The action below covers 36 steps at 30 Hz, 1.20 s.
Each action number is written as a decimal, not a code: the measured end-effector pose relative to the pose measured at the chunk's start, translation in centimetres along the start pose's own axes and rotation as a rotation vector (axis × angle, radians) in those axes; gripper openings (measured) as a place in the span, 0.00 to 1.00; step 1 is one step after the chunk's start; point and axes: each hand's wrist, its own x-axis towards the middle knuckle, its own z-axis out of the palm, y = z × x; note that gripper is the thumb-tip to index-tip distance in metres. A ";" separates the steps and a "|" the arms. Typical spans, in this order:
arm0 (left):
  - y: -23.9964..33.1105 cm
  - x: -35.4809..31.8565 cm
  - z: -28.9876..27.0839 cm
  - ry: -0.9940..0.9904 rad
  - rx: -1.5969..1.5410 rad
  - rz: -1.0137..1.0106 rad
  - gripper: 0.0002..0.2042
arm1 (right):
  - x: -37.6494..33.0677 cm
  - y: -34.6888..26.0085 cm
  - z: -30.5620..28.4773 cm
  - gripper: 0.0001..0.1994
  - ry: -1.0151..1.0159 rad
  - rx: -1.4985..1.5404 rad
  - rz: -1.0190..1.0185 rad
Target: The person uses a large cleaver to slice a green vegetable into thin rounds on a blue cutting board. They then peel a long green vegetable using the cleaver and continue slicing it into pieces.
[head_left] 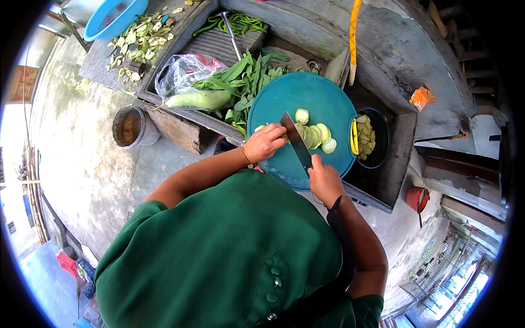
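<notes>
On a round teal plastic cutting board (317, 104), the right hand (324, 180) grips a long dark-bladed knife (296, 141), its blade angled away toward upper left, while the left hand's (263, 143) curled fingers pin pale green vegetable slices (316, 135).

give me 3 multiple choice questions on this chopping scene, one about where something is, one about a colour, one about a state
1. Where does the dark bowl of cut pieces sit?
A. right of the cutting board
B. on the floor by the bucket
C. on the board

2. What colour is the round cutting board?
A. red
B. teal
C. white

3. What is the right hand doing?
A. resting open on the board
B. gripping the knife handle
C. holding the plastic bag

Answers: 1 A, the bowl lies just past the board's right rim. 2 B, its bare surface is blue-green. 3 B, the fingers close round the handle while the left hand steadies the green vegetable beside its slices.
</notes>
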 end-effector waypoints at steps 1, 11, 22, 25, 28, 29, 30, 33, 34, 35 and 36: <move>0.0 -0.1 0.0 0.007 -0.003 -0.001 0.11 | 0.0 -0.1 0.1 0.11 -0.006 -0.004 0.008; 0.2 -0.5 -0.7 -0.050 -0.002 0.081 0.14 | 4.0 -0.4 5.0 0.12 0.086 -0.064 0.046; -0.7 -2.0 -1.4 -0.041 0.084 -0.036 0.19 | 2.4 -0.4 2.7 0.12 0.177 0.072 0.048; -0.7 -2.1 -1.1 -0.020 0.105 -0.046 0.20 | 0.9 -0.7 1.1 0.13 0.202 0.093 0.050; -0.4 -1.8 -1.2 -0.025 0.130 -0.051 0.20 | -0.2 -0.8 1.5 0.11 0.145 0.019 0.043; -0.3 -1.7 -1.3 -0.029 0.131 -0.055 0.20 | -0.4 -0.9 1.7 0.11 0.139 0.026 0.042; -0.3 -1.6 -1.4 -0.033 0.132 -0.058 0.20 | -0.5 -1.0 1.8 0.11 0.134 0.032 0.040; -0.1 -1.5 -1.5 -0.041 0.136 -0.072 0.20 | -0.4 -1.3 2.1 0.10 0.100 0.038 0.047; -0.1 -1.5 -1.5 -0.041 0.136 -0.076 0.20 | -0.4 -1.3 2.1 0.10 0.087 0.036 0.051; -0.1 -1.6 -1.5 -0.039 0.133 -0.079 0.20 | -0.4 -1.3 2.2 0.10 0.078 0.031 0.049; -0.1 -1.6 -1.4 -0.037 0.131 -0.082 0.19 | -0.3 -1.2 2.2 0.10 0.068 0.026 0.046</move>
